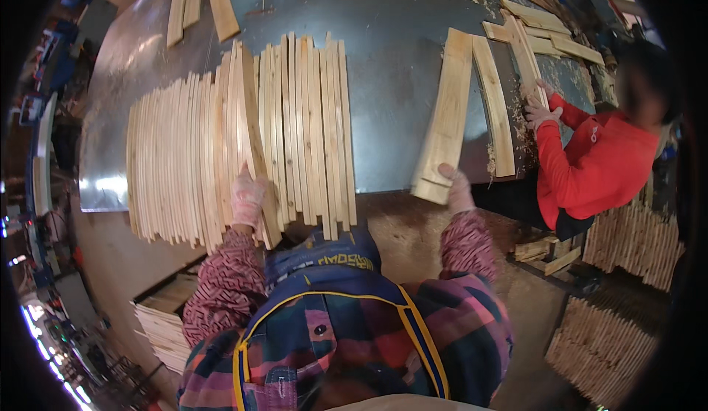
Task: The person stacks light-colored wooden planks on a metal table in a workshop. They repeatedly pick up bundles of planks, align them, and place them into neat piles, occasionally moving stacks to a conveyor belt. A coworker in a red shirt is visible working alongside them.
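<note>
A long row of pale wooden boards (173,160) stands on edge, packed side by side along the front of the metal table (391,79). My left hand (248,197), in a pale glove, is closed on the near end of one board (252,116) that rises a little above the others and leans. To the right, my right hand (456,188), also gloved, grips the near end of a wide flat wooden board (446,109). Its end overhangs the table's front edge, and a second board end shows at that corner. Another narrow board (493,105) lies just right of it.
A person in a red top (597,160) handles a board (523,57) at the table's right side. Loose boards (546,31) and wood shavings lie beyond. A few boards (221,5) rest at the far left. Stacked boards (605,352) stand on the floor at lower right.
</note>
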Tool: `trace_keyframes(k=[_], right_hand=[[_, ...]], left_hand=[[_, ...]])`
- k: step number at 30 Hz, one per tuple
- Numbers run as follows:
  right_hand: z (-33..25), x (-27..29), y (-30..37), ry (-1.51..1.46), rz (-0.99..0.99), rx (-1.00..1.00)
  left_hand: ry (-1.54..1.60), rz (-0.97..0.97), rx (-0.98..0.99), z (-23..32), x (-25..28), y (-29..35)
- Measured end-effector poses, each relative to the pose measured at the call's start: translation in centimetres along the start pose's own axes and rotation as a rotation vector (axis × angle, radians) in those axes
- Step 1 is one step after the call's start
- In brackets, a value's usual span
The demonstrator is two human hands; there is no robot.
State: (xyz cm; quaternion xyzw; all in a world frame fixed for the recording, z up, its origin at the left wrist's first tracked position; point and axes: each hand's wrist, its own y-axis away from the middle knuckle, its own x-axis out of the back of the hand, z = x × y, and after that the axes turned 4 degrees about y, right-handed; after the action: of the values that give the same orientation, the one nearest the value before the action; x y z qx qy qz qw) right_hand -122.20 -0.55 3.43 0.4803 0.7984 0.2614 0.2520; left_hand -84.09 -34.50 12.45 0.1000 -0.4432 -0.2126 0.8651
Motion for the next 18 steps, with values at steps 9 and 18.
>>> trace_keyframes(k=[9, 18], right_hand=[[8.7, -6.7, 9.2, -0.691, -0.548, -0.107], [5.2, -7.8, 14.7, -0.108, -0.281, 0.003]], left_hand=[[0.124, -0.062, 0.197, 0.0, -0.1, -0.2], [0.740, -0.280, 0.041, -11.4, -1.5, -4.8]])
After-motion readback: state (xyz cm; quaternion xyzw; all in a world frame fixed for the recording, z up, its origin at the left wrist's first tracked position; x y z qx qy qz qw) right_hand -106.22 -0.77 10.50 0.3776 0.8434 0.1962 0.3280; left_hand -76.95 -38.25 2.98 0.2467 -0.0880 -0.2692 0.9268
